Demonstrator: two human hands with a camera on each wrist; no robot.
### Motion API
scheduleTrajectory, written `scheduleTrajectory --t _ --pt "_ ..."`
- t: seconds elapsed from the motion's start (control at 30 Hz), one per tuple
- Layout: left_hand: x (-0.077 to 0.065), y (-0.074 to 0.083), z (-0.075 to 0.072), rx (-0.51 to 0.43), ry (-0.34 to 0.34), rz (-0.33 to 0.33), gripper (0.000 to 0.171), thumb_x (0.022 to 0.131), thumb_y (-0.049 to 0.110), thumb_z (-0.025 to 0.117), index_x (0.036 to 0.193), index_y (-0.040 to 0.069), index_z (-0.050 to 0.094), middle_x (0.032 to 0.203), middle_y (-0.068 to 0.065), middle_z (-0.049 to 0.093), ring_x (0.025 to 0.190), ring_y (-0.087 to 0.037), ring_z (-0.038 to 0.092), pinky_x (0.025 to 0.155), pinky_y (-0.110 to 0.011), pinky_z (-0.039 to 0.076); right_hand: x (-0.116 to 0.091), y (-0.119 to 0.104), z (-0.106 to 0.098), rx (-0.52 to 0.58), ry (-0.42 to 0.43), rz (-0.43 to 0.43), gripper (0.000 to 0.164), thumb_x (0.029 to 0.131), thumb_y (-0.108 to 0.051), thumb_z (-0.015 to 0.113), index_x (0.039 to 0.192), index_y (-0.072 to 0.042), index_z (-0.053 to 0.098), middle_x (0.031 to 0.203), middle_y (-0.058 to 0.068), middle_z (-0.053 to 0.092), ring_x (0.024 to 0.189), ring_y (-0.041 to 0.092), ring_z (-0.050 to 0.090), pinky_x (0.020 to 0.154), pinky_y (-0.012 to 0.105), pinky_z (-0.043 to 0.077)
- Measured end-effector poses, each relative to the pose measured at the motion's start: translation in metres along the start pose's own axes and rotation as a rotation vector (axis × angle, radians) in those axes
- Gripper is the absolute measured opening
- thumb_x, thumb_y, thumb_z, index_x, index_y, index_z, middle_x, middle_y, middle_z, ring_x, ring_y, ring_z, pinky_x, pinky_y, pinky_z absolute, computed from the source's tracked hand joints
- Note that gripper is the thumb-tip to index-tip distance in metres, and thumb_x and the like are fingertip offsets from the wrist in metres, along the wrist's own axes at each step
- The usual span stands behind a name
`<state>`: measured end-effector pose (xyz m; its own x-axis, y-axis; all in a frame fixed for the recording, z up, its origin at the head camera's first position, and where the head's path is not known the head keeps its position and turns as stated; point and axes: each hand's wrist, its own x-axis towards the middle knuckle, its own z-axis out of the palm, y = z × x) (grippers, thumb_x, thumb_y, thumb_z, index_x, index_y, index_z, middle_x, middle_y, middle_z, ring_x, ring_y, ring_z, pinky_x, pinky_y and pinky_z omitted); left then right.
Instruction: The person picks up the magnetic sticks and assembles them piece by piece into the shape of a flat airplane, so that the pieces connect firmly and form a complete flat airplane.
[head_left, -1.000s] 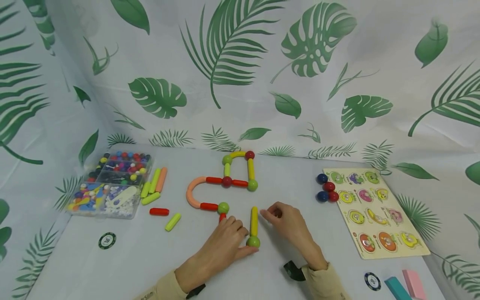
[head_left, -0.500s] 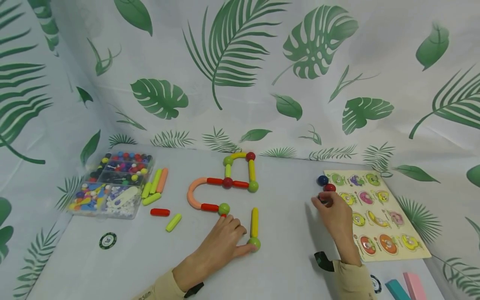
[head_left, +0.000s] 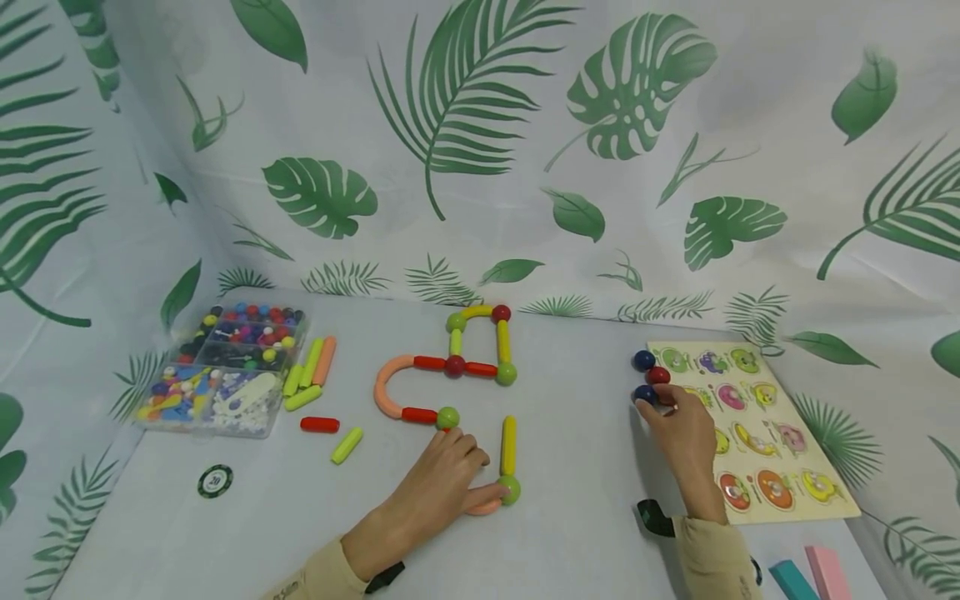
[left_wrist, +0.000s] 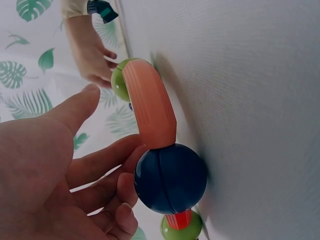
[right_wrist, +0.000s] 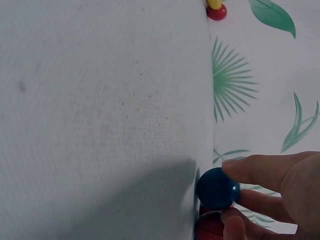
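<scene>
We find the right hand (head_left: 681,433) partly closed, thumb and fingertips pinching a glossy dark blue ball (right_wrist: 216,189) low at the table surface (head_left: 577,483). A glossy red ball (right_wrist: 210,229) lies beside it, against the edge of a cream board with coloured pictures (head_left: 793,462).

The left hand (head_left: 431,483) we record as loosely spread: fingers slightly bent next to a second dark blue ball (left_wrist: 170,177), thumb extended apart. We cannot tell whether its fingertips touch that ball. A coral curved rod (left_wrist: 150,107) joins the ball to a lime green ball (head_left: 509,490), from which a yellow straight rod (head_left: 509,446) runs away from the person.

At the far left we note a clear plastic divided box (head_left: 225,432). Its back compartments hold small multicoloured beads; the front-left holds yellow, orange and blue pieces; the front-right holds small white pieces under a pale oval item.
</scene>
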<state>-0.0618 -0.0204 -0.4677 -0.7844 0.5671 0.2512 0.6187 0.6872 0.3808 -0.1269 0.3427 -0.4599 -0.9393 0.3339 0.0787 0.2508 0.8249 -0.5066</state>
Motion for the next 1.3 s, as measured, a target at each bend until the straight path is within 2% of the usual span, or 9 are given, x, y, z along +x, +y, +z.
scheduleTrajectory --t 0.27,0.5,0.8,1.03,1.13,1.3 --pt "0.001 -0.001 -0.002 0.0 -0.01 -0.01 0.045 0.091 0.052 0.071 0.1 0.009 0.078 0.092 0.002 0.067 0.083 -0.012 0.048 0.081 -0.026 0.046 0.002 -0.004 0.006 -0.008 -0.059 0.043 0.048 0.093 -0.029 0.073 0.13 -0.001 0.062 0.12 0.022 0.062 0.093 0.032 0.054 0.07 0.036 0.039" --pt "0.001 -0.001 -0.003 0.032 0.026 0.007 0.041 0.092 0.05 0.071 0.097 0.01 0.078 0.089 0.002 0.067 0.082 -0.013 0.048 0.078 -0.026 0.043 -0.001 -0.008 0.007 0.0 -0.119 0.05 0.052 0.094 -0.036 0.072 0.133 -0.003 0.06 0.123 0.02 0.064 0.096 0.031 0.056 0.071 0.033 0.042" --pt "0.004 0.0 -0.003 0.009 0.024 -0.001 0.035 0.094 0.044 0.071 0.099 0.01 0.078 0.09 0.003 0.067 0.083 -0.012 0.049 0.079 -0.025 0.044 -0.01 -0.023 0.018 0.023 -0.177 -0.037 0.049 0.094 -0.037 0.073 0.129 -0.004 0.062 0.118 0.019 0.067 0.094 0.029 0.06 0.07 0.029 0.046" --pt "0.009 0.0 -0.003 -0.015 0.027 0.007 0.031 0.094 0.04 0.072 0.099 0.01 0.078 0.092 0.003 0.069 0.084 -0.012 0.054 0.077 -0.024 0.046 -0.019 -0.048 0.033 0.022 -0.211 -0.117 0.047 0.093 -0.036 0.073 0.127 -0.005 0.063 0.114 0.017 0.07 0.088 0.025 0.06 0.065 0.027 0.045" --pt "0.012 0.0 -0.003 -0.032 0.002 0.014 0.03 0.094 0.038 0.072 0.102 0.01 0.078 0.095 0.002 0.07 0.086 -0.012 0.055 0.079 -0.024 0.048 -0.024 -0.06 0.039 0.033 -0.229 -0.147 0.045 0.092 -0.036 0.074 0.125 -0.006 0.065 0.112 0.014 0.071 0.085 0.023 0.058 0.064 0.027 0.044" --pt "0.016 0.001 -0.002 -0.08 -0.083 0.003 0.033 0.099 0.039 0.066 0.111 0.009 0.076 0.105 0.0 0.071 0.092 -0.012 0.056 0.084 -0.025 0.05 -0.03 -0.076 0.048 0.047 -0.26 -0.169 0.044 0.091 -0.036 0.076 0.123 -0.008 0.066 0.109 0.01 0.071 0.082 0.021 0.055 0.064 0.028 0.042"
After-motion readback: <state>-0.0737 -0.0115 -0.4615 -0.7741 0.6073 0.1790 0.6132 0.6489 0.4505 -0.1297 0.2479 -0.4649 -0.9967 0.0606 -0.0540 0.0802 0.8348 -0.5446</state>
